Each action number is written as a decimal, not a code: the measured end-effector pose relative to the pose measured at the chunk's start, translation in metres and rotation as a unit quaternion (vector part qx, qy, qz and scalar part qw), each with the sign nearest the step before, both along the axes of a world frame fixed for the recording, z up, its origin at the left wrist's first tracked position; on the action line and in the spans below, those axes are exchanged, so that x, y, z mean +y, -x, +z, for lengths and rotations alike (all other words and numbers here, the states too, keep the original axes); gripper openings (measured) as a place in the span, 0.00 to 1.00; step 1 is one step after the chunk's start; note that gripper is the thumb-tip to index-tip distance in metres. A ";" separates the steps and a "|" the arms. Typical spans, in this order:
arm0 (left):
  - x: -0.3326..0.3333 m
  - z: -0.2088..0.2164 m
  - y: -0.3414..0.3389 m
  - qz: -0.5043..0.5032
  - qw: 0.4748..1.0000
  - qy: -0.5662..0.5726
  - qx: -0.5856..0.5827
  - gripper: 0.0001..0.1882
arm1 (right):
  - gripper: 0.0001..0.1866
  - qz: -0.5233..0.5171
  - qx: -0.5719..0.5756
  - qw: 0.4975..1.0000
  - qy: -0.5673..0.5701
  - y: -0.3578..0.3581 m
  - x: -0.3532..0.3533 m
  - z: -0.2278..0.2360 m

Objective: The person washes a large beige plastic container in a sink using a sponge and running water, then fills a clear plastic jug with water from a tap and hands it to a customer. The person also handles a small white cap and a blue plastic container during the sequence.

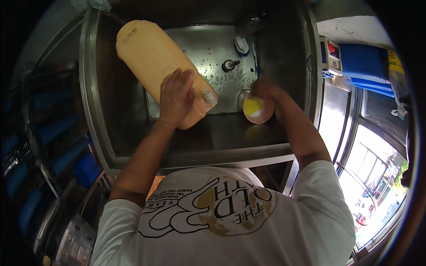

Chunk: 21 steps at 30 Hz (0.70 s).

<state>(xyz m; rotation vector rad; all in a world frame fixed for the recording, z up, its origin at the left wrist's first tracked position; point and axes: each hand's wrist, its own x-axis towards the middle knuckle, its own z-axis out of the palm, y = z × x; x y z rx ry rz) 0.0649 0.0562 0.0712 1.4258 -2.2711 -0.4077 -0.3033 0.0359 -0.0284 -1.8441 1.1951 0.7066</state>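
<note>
A long pale-orange plastic container lies slanted across the left of the metal sink, with a small white spout on its near end. My left hand rests flat on that near end, fingers stretched out. To the right, my right hand is closed at the far rim of a round pinkish cup. Something yellow and white shows inside the cup, blurred by motion. Beside it is a clear rounded thing, partly covered. The right fingertips are hidden.
The metal sink has high walls and a raised front edge. A dark upright drain piece stands on its wet floor, near a white and blue object. Blue items sit beyond the right wall, and dark racks stand left.
</note>
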 end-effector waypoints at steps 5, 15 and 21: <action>-0.105 0.004 -0.050 0.129 0.987 0.090 -0.011 0.37 | 0.14 0.071 -0.033 0.955 0.285 -0.001 0.087 -0.042; -0.231 -0.031 -0.137 0.205 0.969 -0.124 -0.062 0.53 | 0.18 -0.019 0.125 0.991 -0.030 -0.006 0.075 -0.063; -0.213 -0.026 -0.121 0.197 0.974 -0.084 -0.079 0.45 | 0.16 -0.132 0.047 0.990 -0.009 -0.001 0.082 -0.060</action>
